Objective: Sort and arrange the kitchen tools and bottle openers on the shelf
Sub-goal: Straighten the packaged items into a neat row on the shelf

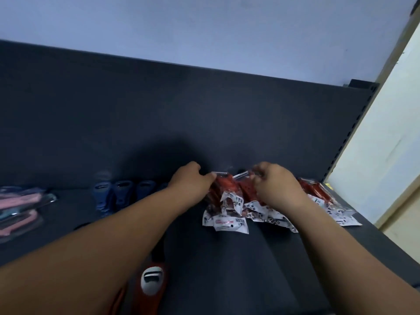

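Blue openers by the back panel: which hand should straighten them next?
Left, probably. The left hand is beside the blue openers; the right hand is farther off, over the red packets.

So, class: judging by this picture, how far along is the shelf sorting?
Done: blue openers stand in a row; pink tools are grouped far left. In hand: left hand and right hand grip the red packets. Left: a red and white opener lies loose near the front.
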The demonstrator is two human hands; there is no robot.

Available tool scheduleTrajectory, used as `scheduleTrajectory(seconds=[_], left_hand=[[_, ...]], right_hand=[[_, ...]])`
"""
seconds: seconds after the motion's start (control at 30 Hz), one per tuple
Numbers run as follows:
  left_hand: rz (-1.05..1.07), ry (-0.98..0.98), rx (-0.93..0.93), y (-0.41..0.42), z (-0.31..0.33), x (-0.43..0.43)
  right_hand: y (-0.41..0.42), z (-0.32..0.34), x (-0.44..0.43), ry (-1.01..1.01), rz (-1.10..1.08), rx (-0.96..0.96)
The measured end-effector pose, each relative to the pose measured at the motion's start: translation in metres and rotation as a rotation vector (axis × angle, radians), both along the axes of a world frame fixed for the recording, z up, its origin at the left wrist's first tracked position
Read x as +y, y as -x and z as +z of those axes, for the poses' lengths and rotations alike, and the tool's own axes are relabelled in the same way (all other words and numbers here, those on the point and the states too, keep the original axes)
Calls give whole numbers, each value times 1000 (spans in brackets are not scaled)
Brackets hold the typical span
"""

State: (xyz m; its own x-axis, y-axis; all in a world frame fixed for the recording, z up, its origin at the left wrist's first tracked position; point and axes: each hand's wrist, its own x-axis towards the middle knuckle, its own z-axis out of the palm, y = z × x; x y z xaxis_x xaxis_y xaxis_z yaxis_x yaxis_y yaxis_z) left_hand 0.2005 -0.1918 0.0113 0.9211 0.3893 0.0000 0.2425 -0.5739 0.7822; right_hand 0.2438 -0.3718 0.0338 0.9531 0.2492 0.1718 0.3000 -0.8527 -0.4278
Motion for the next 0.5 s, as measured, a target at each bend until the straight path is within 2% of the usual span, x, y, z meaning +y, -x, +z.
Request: scheduleTrajectory(seconds=[0.13, 0.23, 0.5], left_hand=[[-60, -467, -43, 40, 2, 39], [-57, -689, -49, 74, -1, 75], [81, -806, 21, 171, 5, 193]], right_hand=[[24, -8, 38, 74, 167, -93], [47, -11, 74, 177, 252, -145], [119, -14, 202, 255, 442, -153]])
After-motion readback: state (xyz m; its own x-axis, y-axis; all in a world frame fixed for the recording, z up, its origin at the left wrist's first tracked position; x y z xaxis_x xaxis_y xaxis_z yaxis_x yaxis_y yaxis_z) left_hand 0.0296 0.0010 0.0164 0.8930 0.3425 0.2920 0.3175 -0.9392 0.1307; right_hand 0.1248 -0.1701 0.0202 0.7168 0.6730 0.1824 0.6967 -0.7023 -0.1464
